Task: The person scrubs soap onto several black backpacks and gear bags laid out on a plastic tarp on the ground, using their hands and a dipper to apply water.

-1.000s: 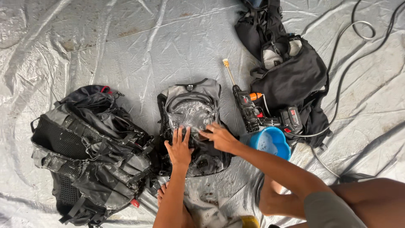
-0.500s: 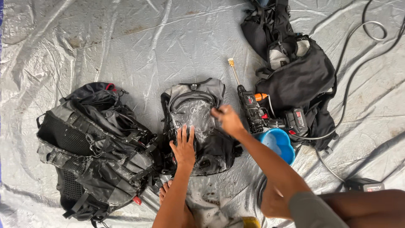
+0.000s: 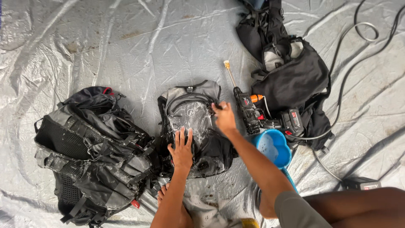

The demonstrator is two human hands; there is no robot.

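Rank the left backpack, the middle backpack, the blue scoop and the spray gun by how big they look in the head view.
1. Left backpack
2. Middle backpack, partly under both hands
3. Spray gun and blue scoop: too close to rank.

Left hand [image 3: 181,148] flat on wet grey backpack [image 3: 194,126], right hand [image 3: 223,118] at its edge.

Could not tell what the blurred right hand [image 3: 223,118] gripped at the small grey backpack [image 3: 195,126], nor see the top of the black bag [image 3: 291,80] or the yellow object [image 3: 249,223], both cut off by edges.
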